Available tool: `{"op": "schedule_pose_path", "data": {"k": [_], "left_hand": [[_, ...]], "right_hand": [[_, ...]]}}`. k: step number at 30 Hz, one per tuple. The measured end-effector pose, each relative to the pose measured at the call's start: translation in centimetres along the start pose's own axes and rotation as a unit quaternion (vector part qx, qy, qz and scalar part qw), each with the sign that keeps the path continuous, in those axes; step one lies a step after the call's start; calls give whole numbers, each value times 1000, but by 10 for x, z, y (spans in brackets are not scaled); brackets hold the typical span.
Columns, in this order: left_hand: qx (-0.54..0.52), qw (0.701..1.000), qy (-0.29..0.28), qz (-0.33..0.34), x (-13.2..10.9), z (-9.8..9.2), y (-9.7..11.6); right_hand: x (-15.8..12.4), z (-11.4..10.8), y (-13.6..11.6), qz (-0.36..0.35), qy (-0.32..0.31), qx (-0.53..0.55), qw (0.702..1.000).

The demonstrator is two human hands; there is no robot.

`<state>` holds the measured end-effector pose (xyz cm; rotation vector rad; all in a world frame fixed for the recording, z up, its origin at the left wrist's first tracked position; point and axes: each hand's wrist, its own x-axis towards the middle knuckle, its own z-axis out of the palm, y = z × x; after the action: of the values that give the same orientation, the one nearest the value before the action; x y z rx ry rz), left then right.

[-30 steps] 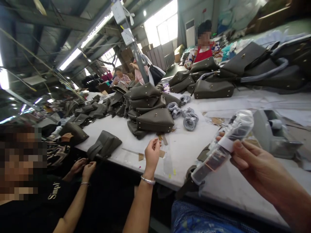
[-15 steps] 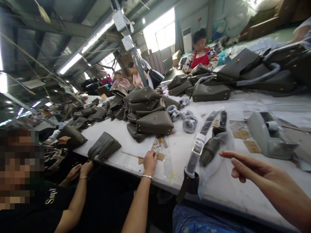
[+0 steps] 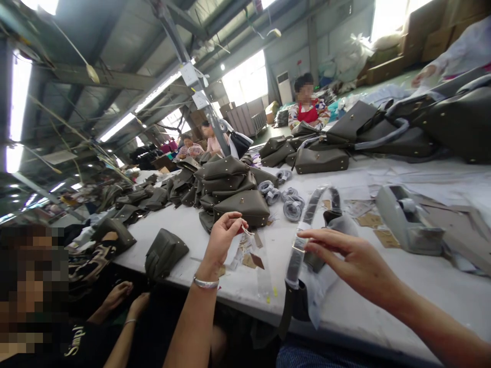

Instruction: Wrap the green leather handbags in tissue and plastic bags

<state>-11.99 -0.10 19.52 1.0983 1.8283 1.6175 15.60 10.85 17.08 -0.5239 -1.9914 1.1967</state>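
My left hand [image 3: 224, 237] is raised over the table, thumb and fingers pinched on a thin white string [image 3: 247, 231]. Small brown and grey tags [image 3: 258, 261] show just below it; whether one hangs from the string I cannot tell. My right hand [image 3: 345, 255] reaches in from the right with fingers stretched out, its fingertips by the buckle of a plastic-wrapped strap [image 3: 295, 260]. I cannot tell whether they touch it. Behind the right hand, a dark wrapped bundle and clear plastic are partly hidden.
A grey tape dispenser [image 3: 408, 220] stands right of the strap, near brown cards [image 3: 385, 238]. Piled dark bags [image 3: 241, 207] and wrapped strap coils [image 3: 293, 204] lie ahead. One bag [image 3: 165, 250] sits at the left edge, near a co-worker's hands [image 3: 128, 301]. Other people sit farther back.
My left hand has lifted off the tags with the white string in its fingers. My right hand has moved left, to the strap's buckle. The view has shifted slightly.
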Motion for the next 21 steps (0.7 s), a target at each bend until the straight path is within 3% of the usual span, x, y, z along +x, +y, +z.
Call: {"op": "schedule_pose_path", "data": {"k": [5, 10, 16, 21], "left_hand": [[-79, 994, -69, 35, -3, 33, 59], [-143, 984, -88, 65, -9, 62, 95], [-182, 978, -66, 78, -10, 75, 101], [-211, 975, -36, 63, -8, 82, 89]], "right_hand": [[29, 24, -9, -67, -38, 32, 996], [38, 34, -2, -13, -39, 107, 993], [29, 22, 12, 51, -21, 208, 977], [17, 7, 8, 92, 58, 265, 958]]}}
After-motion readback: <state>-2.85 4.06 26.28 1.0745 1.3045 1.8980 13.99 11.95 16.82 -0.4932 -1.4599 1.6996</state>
